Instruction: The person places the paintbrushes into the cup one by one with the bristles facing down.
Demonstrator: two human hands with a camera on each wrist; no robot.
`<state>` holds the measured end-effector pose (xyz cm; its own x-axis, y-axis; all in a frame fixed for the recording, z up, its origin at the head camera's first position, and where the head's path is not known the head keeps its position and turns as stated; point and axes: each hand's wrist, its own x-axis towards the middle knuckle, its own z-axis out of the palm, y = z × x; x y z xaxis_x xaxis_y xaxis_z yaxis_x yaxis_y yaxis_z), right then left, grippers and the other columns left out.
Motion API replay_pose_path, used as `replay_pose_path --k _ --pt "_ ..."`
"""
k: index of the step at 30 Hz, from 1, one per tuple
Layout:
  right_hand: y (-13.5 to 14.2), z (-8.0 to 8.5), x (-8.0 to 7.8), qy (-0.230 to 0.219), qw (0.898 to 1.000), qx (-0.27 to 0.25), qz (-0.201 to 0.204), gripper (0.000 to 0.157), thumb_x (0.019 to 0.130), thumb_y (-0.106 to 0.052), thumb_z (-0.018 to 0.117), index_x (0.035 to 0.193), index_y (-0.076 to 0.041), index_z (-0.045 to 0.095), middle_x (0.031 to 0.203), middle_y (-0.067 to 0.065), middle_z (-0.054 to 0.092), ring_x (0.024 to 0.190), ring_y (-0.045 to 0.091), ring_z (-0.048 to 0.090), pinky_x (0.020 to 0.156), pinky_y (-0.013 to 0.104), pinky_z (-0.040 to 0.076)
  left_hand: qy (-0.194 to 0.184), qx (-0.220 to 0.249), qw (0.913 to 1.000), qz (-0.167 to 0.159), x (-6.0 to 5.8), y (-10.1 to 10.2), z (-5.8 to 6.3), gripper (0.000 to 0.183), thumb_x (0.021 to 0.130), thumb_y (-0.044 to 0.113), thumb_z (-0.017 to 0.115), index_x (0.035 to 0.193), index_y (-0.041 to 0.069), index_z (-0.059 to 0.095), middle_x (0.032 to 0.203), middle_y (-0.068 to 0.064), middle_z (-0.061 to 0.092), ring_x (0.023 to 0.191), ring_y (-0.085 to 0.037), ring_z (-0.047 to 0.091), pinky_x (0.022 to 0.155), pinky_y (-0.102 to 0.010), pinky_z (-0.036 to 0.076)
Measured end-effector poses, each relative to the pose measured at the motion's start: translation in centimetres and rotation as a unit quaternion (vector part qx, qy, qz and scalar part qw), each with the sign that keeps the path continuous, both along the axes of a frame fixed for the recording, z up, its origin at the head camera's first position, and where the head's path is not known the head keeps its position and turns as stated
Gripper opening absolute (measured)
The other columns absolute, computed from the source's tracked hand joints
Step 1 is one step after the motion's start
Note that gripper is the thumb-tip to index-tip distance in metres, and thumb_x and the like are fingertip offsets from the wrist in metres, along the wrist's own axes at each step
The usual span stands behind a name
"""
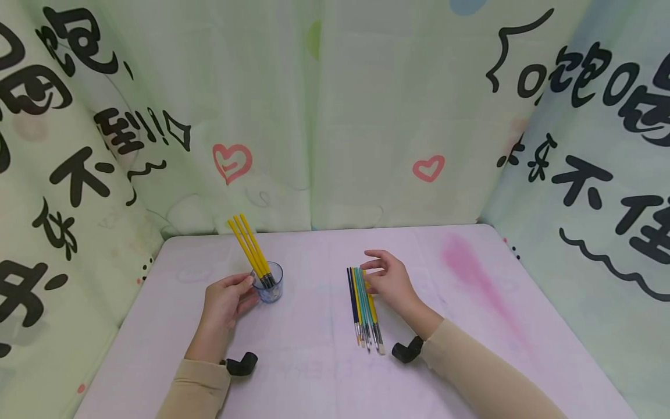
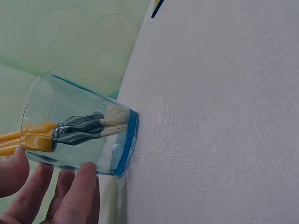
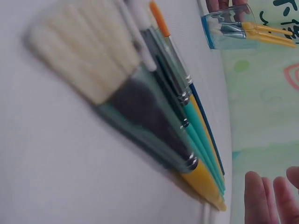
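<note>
My left hand [image 1: 222, 305] grips the side of a clear bluish glass [image 1: 270, 295], thumb near the rim. Three yellow-handled paintbrushes [image 1: 248, 247] lean in it with bristles down, as the left wrist view shows through the glass [image 2: 84, 98]. A row of paintbrushes [image 1: 361, 308] with dark blue, yellow and teal handles lies on the table, bristles toward me. Over the handle ends hovers my right hand [image 1: 392, 282], fingers loosely bent, nothing seen in its grasp. In the right wrist view its fingers [image 3: 254, 196] are apart from the wide yellow brush [image 3: 149, 116] at the row's right edge.
A pale pink-white tabletop [image 1: 303, 355] lies under everything, with a pink stain [image 1: 471, 267] on its right. Pale green curtains [image 1: 366, 105] with black writing and red hearts hang behind and at both sides. A black device [image 1: 243, 365] sits at the left wrist, another [image 1: 407, 350] at the right.
</note>
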<state>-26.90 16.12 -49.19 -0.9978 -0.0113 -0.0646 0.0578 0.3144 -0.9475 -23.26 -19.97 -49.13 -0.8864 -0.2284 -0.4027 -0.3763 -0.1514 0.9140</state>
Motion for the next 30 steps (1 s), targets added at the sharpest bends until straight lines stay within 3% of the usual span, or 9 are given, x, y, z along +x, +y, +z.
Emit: replay_pose_path --k 13,30 --pt "1.6 -0.5 0.9 -0.056 0.997 0.043 -0.021 0.058 0.095 0.0 0.07 0.151 -0.01 0.056 0.12 0.019 0.071 0.085 0.022 0.072 0.064 0.038 0.069 0.001 0.002 1.0 0.0 -0.1 -0.1 0.0 0.041 0.104 0.017 0.073 0.142 0.001 0.067 0.115 -0.006 0.071 0.091 -0.015 0.072 0.089 -0.031 0.068" --pt "1.4 -0.5 1.5 -0.123 0.985 0.121 -0.019 0.05 0.092 -0.004 0.078 0.139 -0.01 0.062 0.099 0.012 0.071 0.067 0.021 0.069 0.057 0.032 0.066 -0.002 0.002 1.0 -0.003 -0.1 -0.2 -0.1 0.042 0.104 0.018 0.074 0.142 0.002 0.067 0.113 -0.006 0.071 0.091 -0.015 0.073 0.09 -0.032 0.068"
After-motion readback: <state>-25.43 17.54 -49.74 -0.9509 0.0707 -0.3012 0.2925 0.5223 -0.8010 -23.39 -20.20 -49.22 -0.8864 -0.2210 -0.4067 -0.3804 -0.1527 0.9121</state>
